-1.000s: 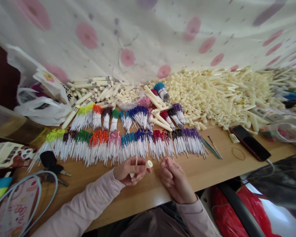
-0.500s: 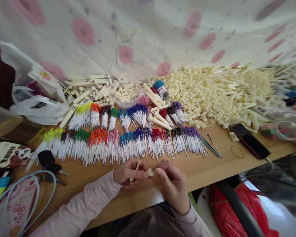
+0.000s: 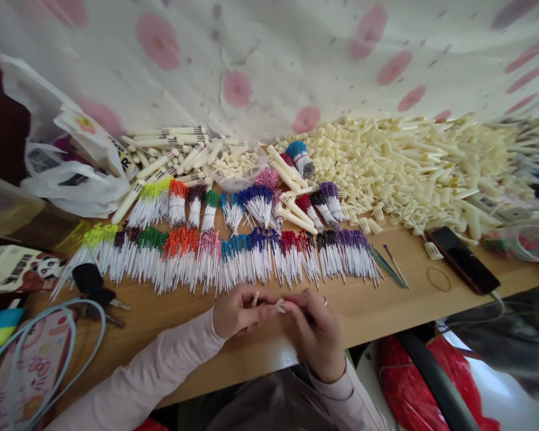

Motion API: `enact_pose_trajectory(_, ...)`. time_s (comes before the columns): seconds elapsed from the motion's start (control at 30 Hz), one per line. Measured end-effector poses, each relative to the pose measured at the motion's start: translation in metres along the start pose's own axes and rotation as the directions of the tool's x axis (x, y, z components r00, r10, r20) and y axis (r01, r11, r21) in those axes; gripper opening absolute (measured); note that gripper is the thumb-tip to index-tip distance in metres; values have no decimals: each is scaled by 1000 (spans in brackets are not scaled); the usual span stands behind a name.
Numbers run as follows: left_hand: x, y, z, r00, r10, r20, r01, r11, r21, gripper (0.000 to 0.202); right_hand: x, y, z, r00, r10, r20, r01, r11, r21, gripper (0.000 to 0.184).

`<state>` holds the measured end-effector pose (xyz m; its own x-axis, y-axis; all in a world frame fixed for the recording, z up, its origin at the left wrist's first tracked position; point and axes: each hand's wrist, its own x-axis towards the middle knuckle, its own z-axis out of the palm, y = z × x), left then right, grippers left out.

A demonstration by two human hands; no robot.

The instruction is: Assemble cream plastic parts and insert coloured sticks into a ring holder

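Observation:
My left hand is closed, with a slim cream plastic piece sticking up between its fingers. Against its fingertips, my right hand pinches a small cream plastic part, mostly covered by the fingers. Both hands meet above the front of the wooden table. Just beyond them lies a row of white pen refills with coloured ends, sorted by colour from yellow to purple.
Behind the row stand bundled refills, finished-looking cream pens and a bowl of small cream pieces. A large heap of cream pen parts fills the back right. Tweezers, a phone and keys lie around.
My hands have come closer together, and the small cream part between them has turned and is more covered by the fingers. The whole view has shifted slightly.

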<state>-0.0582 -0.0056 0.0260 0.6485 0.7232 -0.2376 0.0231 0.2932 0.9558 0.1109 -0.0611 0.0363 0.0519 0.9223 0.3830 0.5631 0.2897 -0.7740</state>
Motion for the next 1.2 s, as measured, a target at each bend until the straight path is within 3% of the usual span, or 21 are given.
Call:
enact_pose_trajectory(0.03, -1, -2, 3, 986, 144, -86, -130, 981, 143, 25, 1, 0, 0, 1000, 8, 12, -7, 999, -53, 18)
enact_pose_trajectory(0.07, -1, -3, 5, 944, 299, -135, -251, 924, 288, 20, 2, 0, -1, 1000, 18, 21, -16, 994, -104, 24)
enact_pose_trajectory(0.13, -3, -6, 9, 831, 543, -120, -418, 752, 509, 15, 3, 0, -2, 999, 38, 32, -31, 980, -195, 36)
enact_pose_trajectory(0.2, -5, -6, 11, 768, 637, -62, -480, 638, 602, 16, 3, 0, -4, 998, 47, 48, -35, 972, -231, 43)
enact_pose_trajectory(0.4, -5, -3, 12, 749, 661, -46, -486, 595, 640, 18, 4, 1, -15, 974, 34, 224, -14, 996, -93, 20)
enact_pose_trajectory(0.57, -4, -3, 10, 733, 679, -48, -499, 584, 641, 16, 2, 5, -14, 981, 63, 185, -36, 989, -144, 35)
enact_pose_trajectory(0.7, -3, -5, 10, 749, 661, -46, -487, 596, 639, 16, 0, 7, -14, 964, 53, 259, -37, 997, -65, 26)
enact_pose_trajectory(0.83, -2, -10, 10, 722, 692, -17, -520, 559, 646, 17, -1, 9, -16, 977, 60, 203, -38, 993, -114, 36)
enact_pose_trajectory(1.0, -2, -10, 10, 729, 684, -30, -503, 564, 655, 16, -3, 4, -14, 949, 64, 309, -47, 997, -59, 29)
enact_pose_trajectory(1.07, -4, -8, 10, 700, 714, -10, -501, 500, 706, 15, -4, -1, -10, 955, 125, 269, -128, 992, -8, 32)
enact_pose_trajectory(1.17, -7, -6, 12, 624, 780, 52, -501, 349, 792, 16, -6, -6, -5, 950, 229, 214, -248, 967, 65, 38)
enact_pose_trajectory(1.2, -8, -5, 12, 625, 779, 44, -497, 354, 792, 17, -6, -6, -5, 948, 238, 211, -259, 963, 80, 38)
